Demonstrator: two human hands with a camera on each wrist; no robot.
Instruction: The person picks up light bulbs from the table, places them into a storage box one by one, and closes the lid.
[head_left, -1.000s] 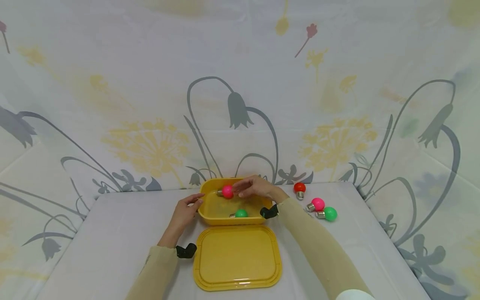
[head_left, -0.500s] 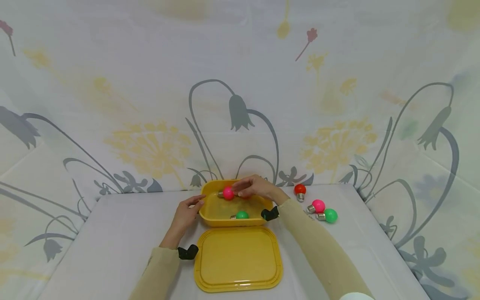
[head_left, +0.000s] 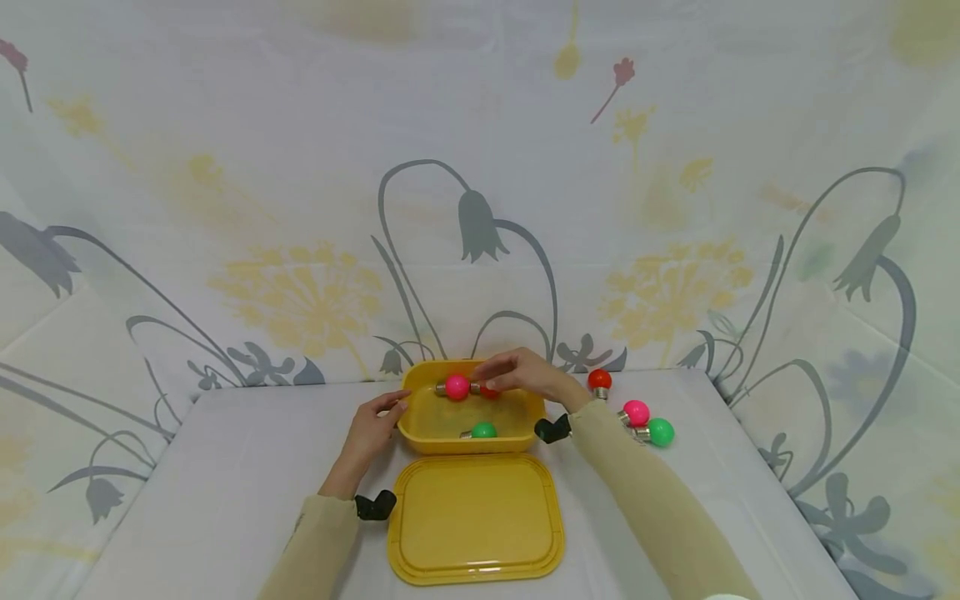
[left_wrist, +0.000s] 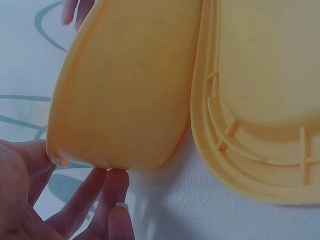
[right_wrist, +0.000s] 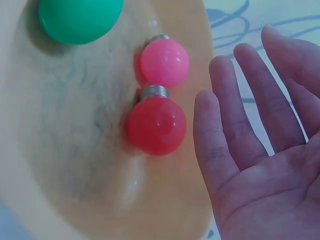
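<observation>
A yellow plastic box holds a pink bulb, a red bulb and a green bulb. My right hand hovers over the far right of the box. In the right wrist view its fingers are extended beside the red bulb and hold nothing. The pink bulb lies in line with the red bulb's metal base; the green one lies near the front wall. My left hand rests its fingertips against the box's left end, at the rim and outer wall in the left wrist view.
A yellow lid lies flat in front of the box. To the right on the white table are another red bulb, a pink bulb and a green bulb. A flower-patterned cloth hangs behind.
My right hand has let go of the red bulb and drawn back a little to the right, so the bulb shows in the box. My left hand stays in place.
</observation>
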